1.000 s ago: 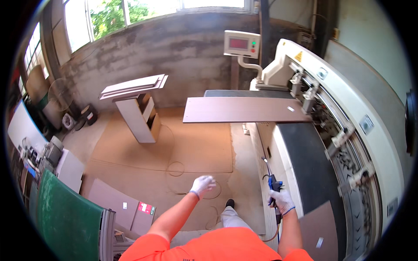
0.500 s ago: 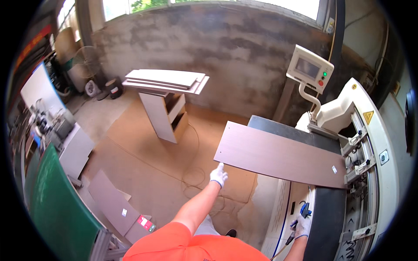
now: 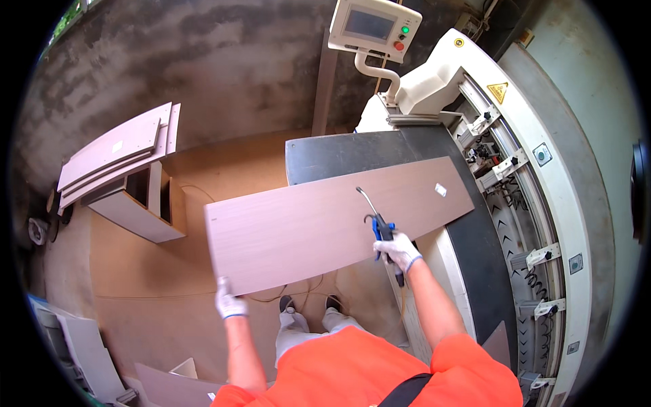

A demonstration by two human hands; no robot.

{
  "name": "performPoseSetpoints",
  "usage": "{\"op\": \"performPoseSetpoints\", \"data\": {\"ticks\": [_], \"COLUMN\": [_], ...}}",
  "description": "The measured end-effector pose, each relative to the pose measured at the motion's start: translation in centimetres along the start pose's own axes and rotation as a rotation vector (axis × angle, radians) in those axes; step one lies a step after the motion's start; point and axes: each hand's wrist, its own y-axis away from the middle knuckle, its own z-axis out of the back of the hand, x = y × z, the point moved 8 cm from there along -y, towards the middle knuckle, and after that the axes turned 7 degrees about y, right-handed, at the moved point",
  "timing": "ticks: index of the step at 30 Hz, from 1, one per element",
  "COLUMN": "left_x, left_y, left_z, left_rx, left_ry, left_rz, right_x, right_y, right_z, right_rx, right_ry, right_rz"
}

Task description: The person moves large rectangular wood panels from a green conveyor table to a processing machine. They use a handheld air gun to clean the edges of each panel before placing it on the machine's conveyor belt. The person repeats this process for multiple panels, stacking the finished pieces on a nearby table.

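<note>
A long pinkish-brown board (image 3: pixel 305 230) lies at a slant, its right end on the dark machine table (image 3: pixel 352 150) and its left end out past the table. My left hand (image 3: pixel 230 298), in a white glove, grips the board's near left corner. In my gloved right hand (image 3: pixel 399 252) is a blue and black air blow gun (image 3: pixel 383 230). Its bent metal nozzle points over the board's surface, and a hose hangs below the grip. A small white label (image 3: pixel 440 190) is stuck near the board's right end.
The white machine frame (image 3: pixel 522 129) with clamps runs along the right. A control panel (image 3: pixel 369 27) stands at the back. On the left, several boards (image 3: pixel 115 149) are stacked on a cabinet (image 3: pixel 135 210). A hose trails across the floor near my feet, and another board (image 3: pixel 176 386) lies at lower left.
My view has turned right. The board has swung round, its right end now away from the clamps. My left hand has closed on its corner, and my right hand has raised the blow gun over it.
</note>
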Motion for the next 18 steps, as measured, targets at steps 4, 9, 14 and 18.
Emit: {"op": "performPoseSetpoints", "data": {"ticks": [4,9,14,18], "left_x": [-7.4,0.4,-3.7,-8.8], "left_y": [4.1,3.4,3.2,7.7], "left_z": [-2.4,-1.5,-1.3,-3.2], "left_rx": [-0.057,-0.118,0.058,0.088], "left_ry": [0.133,0.218,0.257,0.210], "left_rz": [0.003,0.020,-0.126,-0.294], "right_x": [4.8,14.6,17.6,18.0], "right_y": [-7.9,-11.4,-11.6,-9.7], "right_z": [-0.8,-10.0,-17.4,-18.5], "right_rx": [-0.014,0.204,0.336,0.614], "right_ry": [0.335,0.620,0.962,0.518], "right_rz": [0.043,0.242,0.454,0.430]}}
